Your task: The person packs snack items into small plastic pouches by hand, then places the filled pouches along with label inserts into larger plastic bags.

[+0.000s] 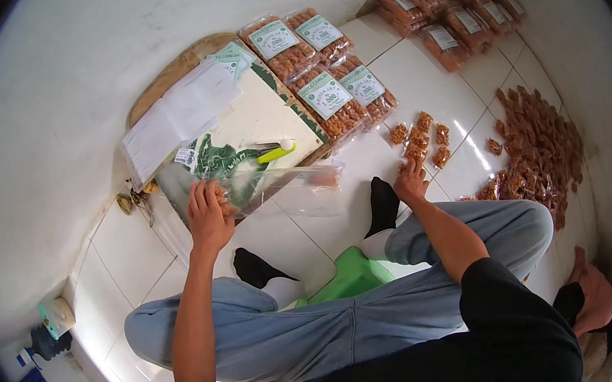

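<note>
Head view: a clear plastic bag [286,183] is laid across the near edge of the board [275,115], and the left hand [210,215] is placed over its left end, where orange-brown contents [225,199] are seen beside bent fingers; whether they are gripped cannot be told. On the tiled floor [413,69] to the right, a small cluster of snack packets [418,138] is met at its near side by the right hand [411,183], whose fingertips are partly hidden, so a closed grasp cannot be confirmed. The step in hand is judged to be the gathering of packets; for the next move, a compact grasp around several would be called for, with the bag held steady. The left forearm [193,317] is extended forward and slightly right, while the right forearm [448,229] is angled far and left. Farther right, a loose pile of packets [538,142] is spread.
</note>
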A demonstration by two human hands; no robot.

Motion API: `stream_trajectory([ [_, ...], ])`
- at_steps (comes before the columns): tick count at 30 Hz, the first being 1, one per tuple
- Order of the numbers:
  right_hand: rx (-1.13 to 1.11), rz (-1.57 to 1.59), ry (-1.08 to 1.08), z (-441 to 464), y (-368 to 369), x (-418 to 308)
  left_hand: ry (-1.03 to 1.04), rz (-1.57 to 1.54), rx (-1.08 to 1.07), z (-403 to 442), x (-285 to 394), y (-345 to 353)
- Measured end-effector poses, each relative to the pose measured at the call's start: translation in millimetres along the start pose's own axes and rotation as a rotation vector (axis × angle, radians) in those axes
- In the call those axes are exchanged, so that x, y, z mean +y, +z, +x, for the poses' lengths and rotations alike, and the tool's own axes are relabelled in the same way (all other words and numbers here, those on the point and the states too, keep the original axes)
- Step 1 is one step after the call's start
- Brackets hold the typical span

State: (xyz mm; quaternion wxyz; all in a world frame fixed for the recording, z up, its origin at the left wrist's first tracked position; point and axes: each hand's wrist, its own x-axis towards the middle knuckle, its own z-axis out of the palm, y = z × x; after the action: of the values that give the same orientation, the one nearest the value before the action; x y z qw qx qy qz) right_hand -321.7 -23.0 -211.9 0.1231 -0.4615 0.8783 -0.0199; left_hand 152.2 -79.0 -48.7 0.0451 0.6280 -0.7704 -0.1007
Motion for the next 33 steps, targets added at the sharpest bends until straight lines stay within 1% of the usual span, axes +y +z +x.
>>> stream_trajectory([
  [4,-0.050,-0.004,-0.023,-1,-5,-4,-0.002,0.019,0.001,0,-1,1],
  [7,-0.072,0.056,-0.054,5,0,4,-0.004,0.014,-0.005,0,-1,1],
  [9,0.201,0.235,-0.235,12,13,7,0.001,0.008,0.002,0,-1,2],
  [10,0.198,0.237,-0.237,14,17,8,0.007,0.002,0.010,-1,-2,1],
  [12,0.187,0.356,-0.313,15,20,8,0.003,0.007,0.004,-1,-1,1],
  [16,0.153,0.310,-0.295,4,0,1,-0.006,0.028,-0.012,0,1,-1],
  [18,0.017,0.149,-0.144,-5,-16,-7,0.000,0.022,-0.005,-1,0,-1],
  [19,0.018,0.151,-0.147,-8,-18,-10,0.009,0.015,0.005,-1,-1,0],
  [21,-0.054,0.073,-0.089,-11,-16,-12,0.004,0.017,0.005,0,-1,2],
  [24,-0.024,0.048,-0.137,-9,-1,-7,-0.004,0.021,-0.001,1,-2,0],
  [26,-0.045,0.057,-0.142,-4,3,0,-0.009,0.020,-0.006,0,-1,-1],
  [29,-0.017,0.140,-0.155,3,0,1,0.008,0.043,0.020,0,0,0],
  [31,-0.165,0.274,-0.006,-8,-44,-18,0.007,0.024,0.004,-1,-3,1],
  [32,-0.170,0.273,-0.010,-7,-42,-18,0.000,0.026,0.002,-2,-3,0],
  [33,-0.120,0.250,-0.010,-5,-39,-15,0.005,0.029,0.007,-1,-2,0],
])
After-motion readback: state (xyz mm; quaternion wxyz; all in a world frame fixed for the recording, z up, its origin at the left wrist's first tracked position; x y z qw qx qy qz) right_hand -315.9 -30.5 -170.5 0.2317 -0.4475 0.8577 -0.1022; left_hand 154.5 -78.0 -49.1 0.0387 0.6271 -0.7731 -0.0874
